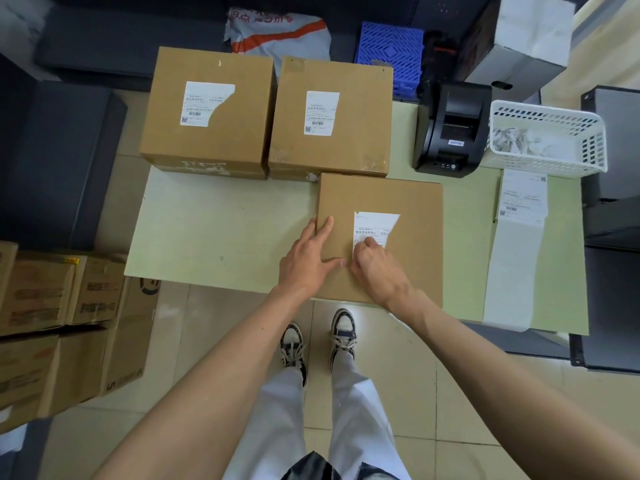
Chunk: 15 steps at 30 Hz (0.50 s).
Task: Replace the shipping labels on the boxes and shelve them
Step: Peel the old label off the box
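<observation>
A brown cardboard box [412, 199] lies at the near edge of the pale green table [214, 230]. On its top is a white shipping label [375, 225] with part torn away. My right hand [375, 268] has its fingers curled on the label's lower edge, pinching it. Flat on the box's left edge rests my left hand [308, 258] with straight fingers. Two more boxes stand behind: the left one [207, 112] bears a torn label [204, 103], the right one [330, 116] a whole label [321, 113].
A black label printer [450, 129] and a white basket [547, 140] of paper scraps stand at the back right. A strip of printed labels [519, 237] hangs over the table's right front. Stacked cartons [65, 323] sit on the floor at left.
</observation>
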Each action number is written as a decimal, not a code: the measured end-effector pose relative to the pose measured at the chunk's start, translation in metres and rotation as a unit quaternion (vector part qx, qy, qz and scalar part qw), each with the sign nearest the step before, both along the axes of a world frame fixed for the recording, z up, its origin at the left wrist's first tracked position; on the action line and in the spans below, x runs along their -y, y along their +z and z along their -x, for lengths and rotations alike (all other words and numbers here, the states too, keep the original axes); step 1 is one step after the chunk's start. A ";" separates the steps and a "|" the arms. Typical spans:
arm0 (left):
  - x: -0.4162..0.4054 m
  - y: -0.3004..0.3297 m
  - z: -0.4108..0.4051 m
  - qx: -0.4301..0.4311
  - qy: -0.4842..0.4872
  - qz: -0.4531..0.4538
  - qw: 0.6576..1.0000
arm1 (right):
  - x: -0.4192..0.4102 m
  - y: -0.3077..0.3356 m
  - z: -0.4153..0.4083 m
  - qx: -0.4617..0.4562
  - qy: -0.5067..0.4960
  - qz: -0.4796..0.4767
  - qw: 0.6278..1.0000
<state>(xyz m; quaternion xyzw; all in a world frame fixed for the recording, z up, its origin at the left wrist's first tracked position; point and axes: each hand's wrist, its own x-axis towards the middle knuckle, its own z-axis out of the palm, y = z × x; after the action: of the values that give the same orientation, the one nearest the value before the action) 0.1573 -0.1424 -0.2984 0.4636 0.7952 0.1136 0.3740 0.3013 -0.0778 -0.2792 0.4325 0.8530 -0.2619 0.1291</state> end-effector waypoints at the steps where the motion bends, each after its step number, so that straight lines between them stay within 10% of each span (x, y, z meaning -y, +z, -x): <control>1: 0.000 0.000 0.000 0.001 0.000 0.000 1.000 | -0.001 0.001 -0.001 -0.005 -0.001 0.006 1.000; 15: 0.001 -0.001 0.001 0.012 0.005 -0.008 1.000 | -0.002 0.004 -0.009 -0.034 -0.044 0.009 0.998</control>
<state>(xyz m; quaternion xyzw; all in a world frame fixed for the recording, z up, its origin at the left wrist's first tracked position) 0.1566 -0.1437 -0.2996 0.4612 0.7922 0.1276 0.3787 0.3099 -0.0760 -0.2756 0.4594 0.8348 -0.2890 0.0925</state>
